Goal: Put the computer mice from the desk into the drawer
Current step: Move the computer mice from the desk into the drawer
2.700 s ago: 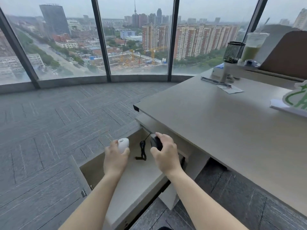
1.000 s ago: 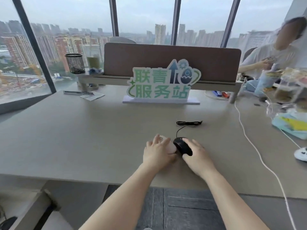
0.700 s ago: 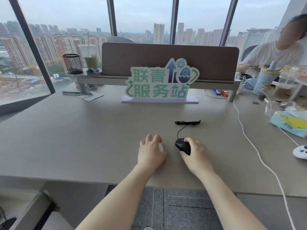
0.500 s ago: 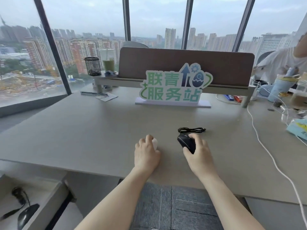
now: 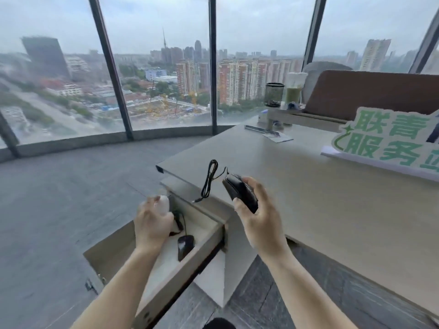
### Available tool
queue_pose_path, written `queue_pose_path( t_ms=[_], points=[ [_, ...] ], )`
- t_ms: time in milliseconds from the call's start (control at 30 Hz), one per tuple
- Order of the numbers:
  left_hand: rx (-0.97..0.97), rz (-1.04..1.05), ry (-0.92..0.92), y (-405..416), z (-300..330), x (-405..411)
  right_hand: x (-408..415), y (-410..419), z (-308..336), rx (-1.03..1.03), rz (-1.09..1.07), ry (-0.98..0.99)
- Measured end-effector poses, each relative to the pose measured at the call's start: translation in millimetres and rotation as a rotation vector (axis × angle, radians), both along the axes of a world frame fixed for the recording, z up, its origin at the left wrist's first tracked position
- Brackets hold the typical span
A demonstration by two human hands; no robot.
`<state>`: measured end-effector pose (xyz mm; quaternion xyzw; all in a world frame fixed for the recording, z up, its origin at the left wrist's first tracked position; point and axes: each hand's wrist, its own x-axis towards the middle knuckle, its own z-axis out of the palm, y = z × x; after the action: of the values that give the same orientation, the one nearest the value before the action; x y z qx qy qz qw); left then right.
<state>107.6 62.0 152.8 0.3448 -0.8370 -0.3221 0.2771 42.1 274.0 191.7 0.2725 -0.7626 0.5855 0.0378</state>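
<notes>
**Black and white mice, carried over the open drawer**

Black wired mouse [image 5: 241, 195]: your right hand [image 5: 260, 222] has it clasped by its sides, above the desk [image 5: 332, 210] edge, its bundled cable [image 5: 209, 180] dangling free. White mouse [image 5: 162, 204]: your left hand [image 5: 152, 227] is curled round it, directly above the drawer [image 5: 202, 254]. One black mouse [image 5: 185, 245] already lies inside near the front wall. Lower the white one into the bare floor beside it. Bring the right hand across and feed the cable in first, so no loop is left draped over the drawer's rim.
</notes>
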Motion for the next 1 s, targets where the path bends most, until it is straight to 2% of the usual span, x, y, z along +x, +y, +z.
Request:
queue_pose_path(
  t_ms=[167,333,467,567,767,867,1000],
  points=[
    [0.150,0.144,-0.355,-77.3,-71.1,32.8,29.5,-98.4,-64.3,0.150,0.206,-0.169],
    [0.141,0.149,-0.665,-110.8,-127.5,42.9,38.5,-170.7,-136.0,0.535,0.183,-0.285],
    [0.115,0.146,-0.807,-124.9,-157.4,37.5,40.0,-209.9,-164.6,0.916,0.215,-0.238],
    [0.154,0.123,-0.857,-131.5,-173.1,31.6,37.7,-228.7,-175.1,1.122,0.272,-0.193],
    [0.248,0.045,-1.036,-136.2,-179.9,30.6,35.7,-238.1,-193.8,1.340,0.340,-0.152],
    [0.181,0.038,-0.956,-137.2,-166.0,32.9,37.8,-232.3,-191.6,1.313,0.351,-0.084],
    [0.093,0.085,-0.537,-140.9,-132.8,48.8,45.2,-208.5,-172.9,0.964,0.322,0.002]
  ],
)
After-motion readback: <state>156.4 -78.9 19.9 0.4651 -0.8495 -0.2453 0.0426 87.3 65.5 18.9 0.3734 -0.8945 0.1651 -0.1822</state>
